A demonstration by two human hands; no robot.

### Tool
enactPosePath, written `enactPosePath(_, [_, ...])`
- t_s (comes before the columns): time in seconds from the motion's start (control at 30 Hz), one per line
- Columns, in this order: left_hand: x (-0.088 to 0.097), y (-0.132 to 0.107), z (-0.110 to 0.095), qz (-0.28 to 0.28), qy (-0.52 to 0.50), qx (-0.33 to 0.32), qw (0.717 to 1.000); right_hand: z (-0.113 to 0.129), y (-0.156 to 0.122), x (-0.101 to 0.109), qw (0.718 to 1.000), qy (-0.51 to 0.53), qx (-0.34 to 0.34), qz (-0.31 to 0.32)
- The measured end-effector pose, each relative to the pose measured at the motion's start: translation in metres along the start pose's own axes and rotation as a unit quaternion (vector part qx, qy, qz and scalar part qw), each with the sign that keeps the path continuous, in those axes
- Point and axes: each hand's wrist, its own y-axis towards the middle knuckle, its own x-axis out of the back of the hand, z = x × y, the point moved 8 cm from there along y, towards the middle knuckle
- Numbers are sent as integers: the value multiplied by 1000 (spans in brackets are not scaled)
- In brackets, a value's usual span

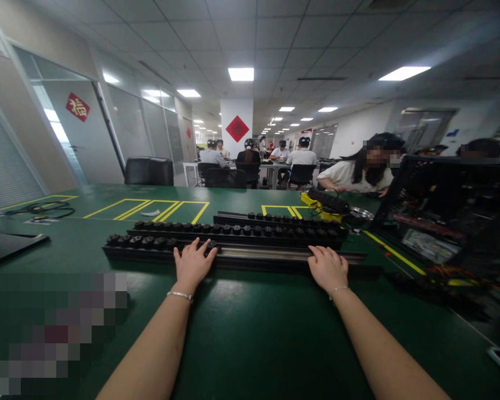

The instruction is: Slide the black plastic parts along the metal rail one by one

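Note:
A long black track rail (250, 266) lies crosswise before me, with an open metallic channel along its right half. Round black socket modules (135, 241) sit in a row at its left end. My left hand (193, 265) rests over the rail with fingers spread, its thumb and fingertips around a small black module (211, 245). Farther right, my right hand (328, 268) lies on the front edge of the same rail, fingers stretched over it and slightly bent. Directly behind lies a second rail (275, 236) filled with modules, and beyond it a shorter third one (233, 219).
Yellow tape outlines (166, 206) mark the green table (250, 339). An open black computer case (445, 222) with loose wires stands at right, near a yellow tray (316, 206). A co-worker (358, 172) leans in there. Black cables (45, 209) lie at far left.

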Motion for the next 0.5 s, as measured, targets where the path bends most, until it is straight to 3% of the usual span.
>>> enactPosePath(0.27, [-7,0,-4,4,-9,-26,1000,0,0,-2,1000,-1,3,-7])
enactPosePath(0.5, [-3,-2,-9,3,-6,-46,999,0,0,-2,1000,4,1,-14])
